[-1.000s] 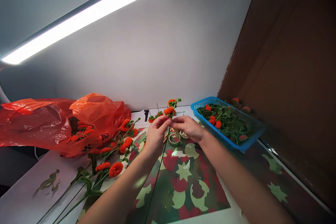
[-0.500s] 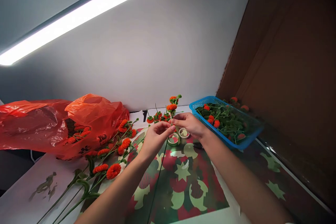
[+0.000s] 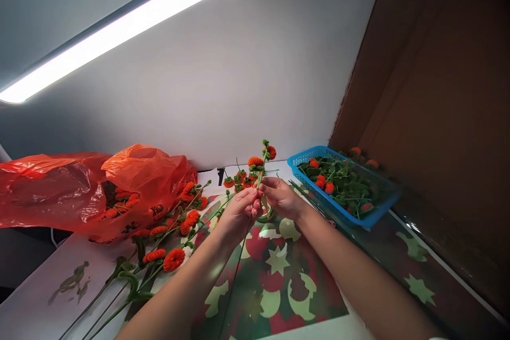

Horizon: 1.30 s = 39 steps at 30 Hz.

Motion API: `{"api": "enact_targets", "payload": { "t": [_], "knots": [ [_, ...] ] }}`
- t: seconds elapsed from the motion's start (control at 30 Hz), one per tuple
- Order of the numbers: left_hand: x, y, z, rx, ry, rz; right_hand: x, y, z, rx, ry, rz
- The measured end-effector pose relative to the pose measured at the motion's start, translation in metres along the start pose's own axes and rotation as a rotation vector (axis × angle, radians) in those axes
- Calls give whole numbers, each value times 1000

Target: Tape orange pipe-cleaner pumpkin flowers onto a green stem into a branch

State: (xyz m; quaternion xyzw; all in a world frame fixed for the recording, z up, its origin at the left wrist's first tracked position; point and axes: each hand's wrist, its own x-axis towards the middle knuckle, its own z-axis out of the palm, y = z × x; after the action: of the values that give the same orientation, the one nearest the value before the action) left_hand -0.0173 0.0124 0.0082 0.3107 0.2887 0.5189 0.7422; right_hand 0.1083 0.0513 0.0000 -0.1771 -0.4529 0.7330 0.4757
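Observation:
Before me stands a stem of fuzzy orange flowers [image 3: 255, 161] with green buds at its tip, looking like pipe-cleaner work. My left hand [image 3: 241, 210] is closed, pinching the stem just below the blooms. My right hand [image 3: 282, 199] is closed too, its fingertips against the same stem from the other side. A long thin dark stem runs down from my fingers toward the near edge. Below the hands lies a green tape roll [image 3: 266, 217], partly hidden by them. Whether a strip of tape is between my fingers I cannot tell.
Finished-looking orange flower stems [image 3: 173, 259] lie at the left, beside a red plastic bag [image 3: 147, 170] with more flowers inside. Several small flower heads [image 3: 240, 176] sit behind my hands. A blue basket [image 3: 319, 150] of leaves and flowers stands at the right on the patterned mat [image 3: 274, 289].
The flower stem has turned and tilted, so its upper bloom now sits to the right. My left fingers have curled in more, and both hands remain at the stem.

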Motion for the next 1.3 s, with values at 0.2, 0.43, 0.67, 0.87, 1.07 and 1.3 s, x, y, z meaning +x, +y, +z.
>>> {"api": "enact_targets", "payload": {
  "t": [0.2, 0.43, 0.67, 0.87, 1.07, 1.3],
  "knots": [
    [2, 0, -4, 223, -30, -23, 0, -4, -7, -63, 2, 50],
    [-9, 15, 6, 817, 130, 301, -2, -19, -6, -191, 153, 123],
    [-1, 7, 3, 100, 11, -1, 0, -7, 4, 120, 161, 101],
    [5, -2, -5, 19, -67, -98, -2, -6, -1, 93, 118, 173],
    [-5, 4, 3, 779, 109, 274, 1, -11, -11, -180, 264, 135],
    [-6, 14, 5, 440, 24, 105, -1, -12, -1, -97, 174, 103]
  ]
}}
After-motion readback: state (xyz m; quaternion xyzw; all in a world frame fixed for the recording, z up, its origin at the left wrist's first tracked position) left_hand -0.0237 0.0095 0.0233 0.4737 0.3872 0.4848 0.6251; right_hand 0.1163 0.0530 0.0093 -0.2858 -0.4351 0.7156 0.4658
